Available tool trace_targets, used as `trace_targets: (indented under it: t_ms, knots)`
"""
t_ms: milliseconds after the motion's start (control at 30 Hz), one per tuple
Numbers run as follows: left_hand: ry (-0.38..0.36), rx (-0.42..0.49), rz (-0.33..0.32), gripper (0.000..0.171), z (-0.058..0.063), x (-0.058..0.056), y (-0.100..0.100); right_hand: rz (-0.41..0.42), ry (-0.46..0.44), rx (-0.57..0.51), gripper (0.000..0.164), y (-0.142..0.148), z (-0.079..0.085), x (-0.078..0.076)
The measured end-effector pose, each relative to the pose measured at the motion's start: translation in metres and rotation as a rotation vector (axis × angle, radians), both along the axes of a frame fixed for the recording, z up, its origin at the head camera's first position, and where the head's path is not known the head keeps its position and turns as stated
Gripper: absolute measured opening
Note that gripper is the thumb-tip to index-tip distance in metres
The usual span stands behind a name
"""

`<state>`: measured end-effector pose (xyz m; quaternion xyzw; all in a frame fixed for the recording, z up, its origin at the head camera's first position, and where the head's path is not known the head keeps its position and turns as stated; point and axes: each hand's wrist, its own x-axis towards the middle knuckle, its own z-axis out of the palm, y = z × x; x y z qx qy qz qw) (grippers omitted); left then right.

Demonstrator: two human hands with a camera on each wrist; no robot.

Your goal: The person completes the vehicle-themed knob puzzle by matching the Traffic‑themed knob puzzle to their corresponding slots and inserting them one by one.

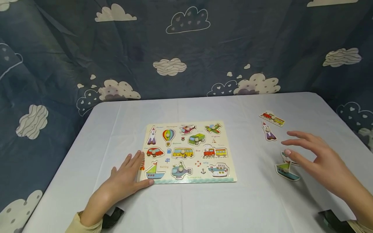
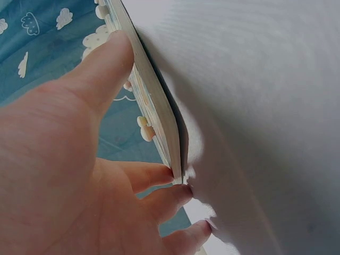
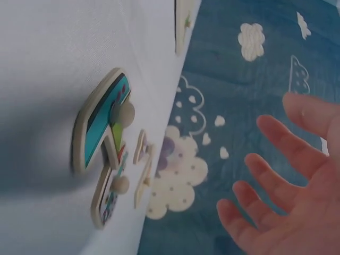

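Observation:
My left hand (image 1: pixel 122 181) rests at the lower left corner of a vehicle puzzle board (image 1: pixel 198 180), thumb on the front edge and fingers along the left side. In the left wrist view the thumb and fingertips touch the board's edge (image 2: pixel 167 125). Several pictures on the board carry knobbed pieces, such as the submarine (image 1: pixel 181 171) and balloon (image 1: pixel 168 136). My right hand (image 1: pixel 323 161) hovers with spread fingers, holding nothing, above a knobbed sailboat piece (image 1: pixel 287 173). A ship piece (image 3: pixel 106 202) lies against the sailboat, partly hidden by it and my thumb in the head view.
Beyond the right hand, a rocket piece (image 1: pixel 268 132) and a train piece (image 1: pixel 272 118) lie on the white-covered table (image 1: pixel 204 207). A dark blue cloud-patterned cloth (image 1: pixel 140 42) hangs behind the table. Black straps circle both wrists.

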<state>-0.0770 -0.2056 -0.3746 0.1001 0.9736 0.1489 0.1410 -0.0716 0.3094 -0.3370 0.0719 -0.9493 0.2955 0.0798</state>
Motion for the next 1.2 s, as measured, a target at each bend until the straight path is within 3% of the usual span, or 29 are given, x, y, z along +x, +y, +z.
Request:
trace_targets:
  t_ms: [400, 700, 933, 1200]
  knots:
    - [0.001, -0.002, -0.002, 0.104, 0.0, -0.001, 0.001, -0.071, 0.042, 0.044, 0.032, 0.017, -0.017, 0.008]
    - [0.014, 0.006, -0.01, 0.105, 0.001, 0.001, 0.0, -0.01, -0.026, 0.017, 0.023, 0.036, -0.028, 0.004]
    - [0.019, 0.007, -0.01, 0.105, 0.001, 0.0, 0.0, 0.007, -0.224, 0.057, 0.034, 0.042, -0.034, -0.001]
    - [-0.003, 0.024, 0.0, 0.108, 0.0, -0.002, 0.0, 0.109, -0.166, 0.036, 0.025, 0.046, -0.045, -0.001]
